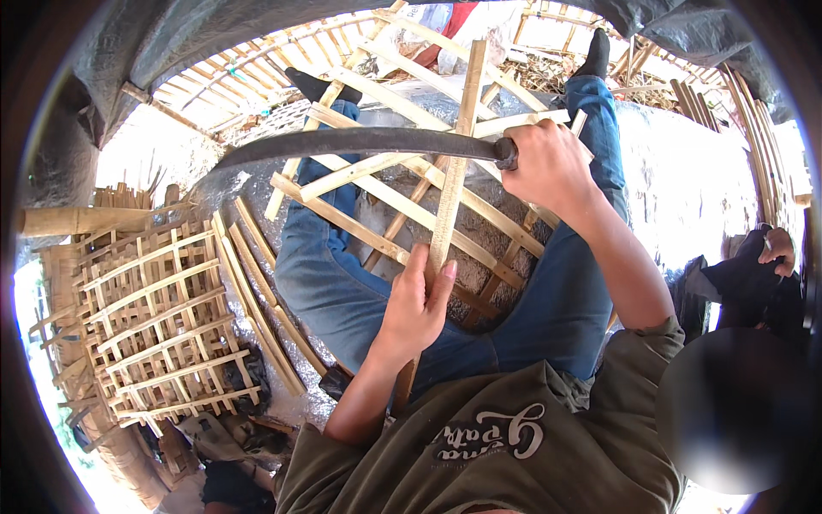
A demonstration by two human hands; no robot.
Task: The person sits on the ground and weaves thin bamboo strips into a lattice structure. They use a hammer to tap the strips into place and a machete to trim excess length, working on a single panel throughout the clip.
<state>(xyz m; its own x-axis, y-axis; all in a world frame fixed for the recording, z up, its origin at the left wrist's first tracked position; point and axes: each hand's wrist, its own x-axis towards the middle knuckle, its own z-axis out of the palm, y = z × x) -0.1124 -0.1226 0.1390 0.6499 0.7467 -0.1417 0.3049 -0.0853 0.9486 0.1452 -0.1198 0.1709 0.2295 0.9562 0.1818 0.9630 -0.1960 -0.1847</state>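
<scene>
My left hand (407, 310) is closed round the lower part of a long, flat bamboo slat (449, 210), thumb along one side. The slat points up and away from my body. In my right hand (550, 167) is the handle of a machete (355, 145). Its long, dark, slightly curved blade reaches to the left and crosses the slat above my left hand. Below both hands, an open lattice of crossed bamboo strips (385, 199) lies over and between my outstretched legs. Part of it is hidden behind the blade, the slat and my hands.
Finished-looking bamboo lattices (163, 325) are stacked at the left, with loose strips (257, 300) beside them. Upright bamboo strips (758, 150) lean at the far right. Another person's hand (777, 248) shows at the right edge. Dark sheeting (205, 38) hangs overhead.
</scene>
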